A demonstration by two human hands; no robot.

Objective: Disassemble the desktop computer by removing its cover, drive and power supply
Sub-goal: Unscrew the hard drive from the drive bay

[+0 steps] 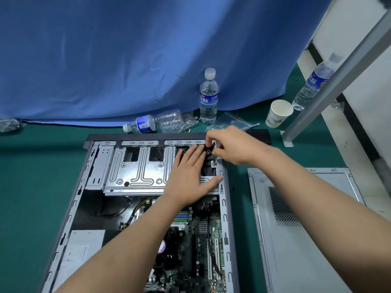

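Cover (296,240) right of open case (135,166)

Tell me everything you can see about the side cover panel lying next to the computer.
The side cover panel is off the computer case and lies flat on the green mat, just to the case's right. It looks like bare grey sheet metal with folded edges and a dark perforated vent patch. The person's right forearm passes above it; whether they touch is unclear.

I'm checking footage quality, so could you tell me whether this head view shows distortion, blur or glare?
Head view: wide-angle bending curves the post and curtain; the far right bottle is soft, while the hands and case are sharp; lighting is even, with soft shadows and no strong glare.
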